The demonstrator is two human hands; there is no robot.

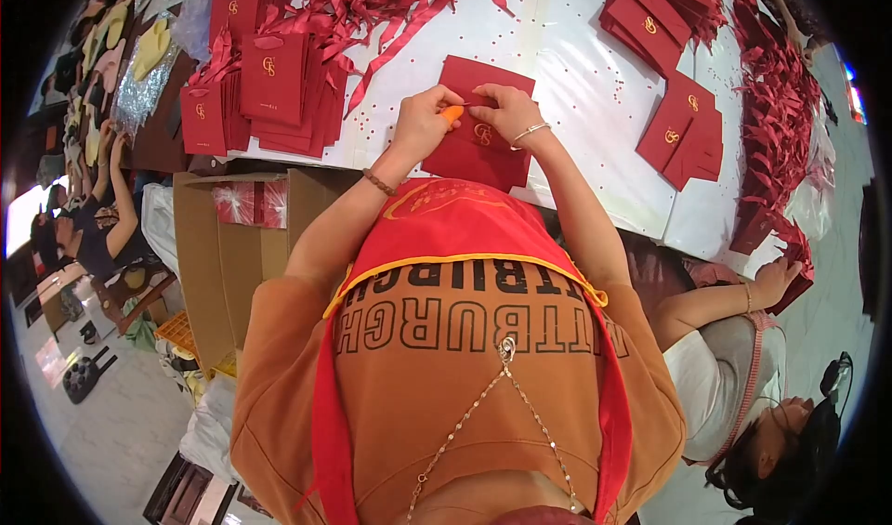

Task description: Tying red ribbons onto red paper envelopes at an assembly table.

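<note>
In front of me on the white table lies a red paper bag (478, 158) with a gold emblem. My left hand (426, 124), wearing a beaded bracelet, is closed on a small orange-handled tool (452, 113); the tool's working end is hidden. My right hand (511, 116), with a bangle at its wrist, pinches at the same bag close to the left fingertips. Whether a ribbon runs between the fingers is too small to tell. Both hands rest over the upper part of the bag.
Stacked red bags (276, 79) and loose red ribbons (409, 14) lie at the left. More bags (683, 130) and a ribbon heap (780, 107) are on the right. An open cardboard box (200, 274) stands by the table's near edge. A co-worker (725, 367) sits at right.
</note>
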